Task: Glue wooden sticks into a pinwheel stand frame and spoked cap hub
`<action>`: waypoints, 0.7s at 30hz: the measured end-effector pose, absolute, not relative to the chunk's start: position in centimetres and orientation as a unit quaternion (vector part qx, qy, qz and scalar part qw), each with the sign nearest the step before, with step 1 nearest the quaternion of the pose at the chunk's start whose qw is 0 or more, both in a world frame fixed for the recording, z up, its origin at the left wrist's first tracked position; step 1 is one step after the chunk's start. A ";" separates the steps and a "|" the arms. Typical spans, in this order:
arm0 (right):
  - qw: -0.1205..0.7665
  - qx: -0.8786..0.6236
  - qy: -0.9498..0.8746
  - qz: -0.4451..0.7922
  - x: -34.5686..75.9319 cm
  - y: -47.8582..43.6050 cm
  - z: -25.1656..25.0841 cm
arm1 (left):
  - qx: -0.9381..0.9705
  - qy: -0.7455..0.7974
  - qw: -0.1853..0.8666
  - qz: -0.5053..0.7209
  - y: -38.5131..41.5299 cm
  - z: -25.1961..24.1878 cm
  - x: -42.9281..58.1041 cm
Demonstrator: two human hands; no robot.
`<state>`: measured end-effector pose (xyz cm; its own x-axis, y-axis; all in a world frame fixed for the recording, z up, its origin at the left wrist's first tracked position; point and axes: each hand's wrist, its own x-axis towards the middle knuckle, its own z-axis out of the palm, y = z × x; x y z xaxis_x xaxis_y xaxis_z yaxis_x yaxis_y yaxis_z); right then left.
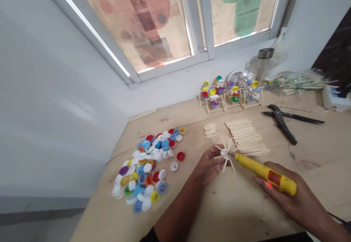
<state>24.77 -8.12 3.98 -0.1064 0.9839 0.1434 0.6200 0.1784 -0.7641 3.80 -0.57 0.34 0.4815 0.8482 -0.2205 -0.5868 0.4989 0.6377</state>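
Note:
Near the middle of the table, my left hand (210, 167) grips a small wheel of thin wooden sticks (224, 153) spreading from a white centre. My right hand (287, 194) is wrapped round a yellow tool (257, 168) with a lit red spot on its side. Its metal tip touches or nearly touches the wheel's centre; the exact contact is too small to tell. Behind the wheel lies a row of long sticks (246, 136), with a smaller pile of short sticks (210, 130) to its left.
Many coloured bottle caps (148, 167) cover the left of the table (192, 212). Stick frames with cap wheels (215, 97) stand by the wall. Black pliers (281, 123), a bottle (263, 64), bagged sticks (298, 82) and a white power strip (336, 98) are at the right.

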 end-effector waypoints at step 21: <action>0.425 -0.530 -0.624 0.388 21.2 5.7 4.7 | 0.166 0.212 0.732 0.626 5.9 -1.0 1.5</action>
<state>21.21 5.67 4.69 -0.0786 0.9898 0.1189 0.3315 0.1385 -0.9332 1.47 5.93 -0.96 0.1274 0.9866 -0.1020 -0.8457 0.1618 0.5086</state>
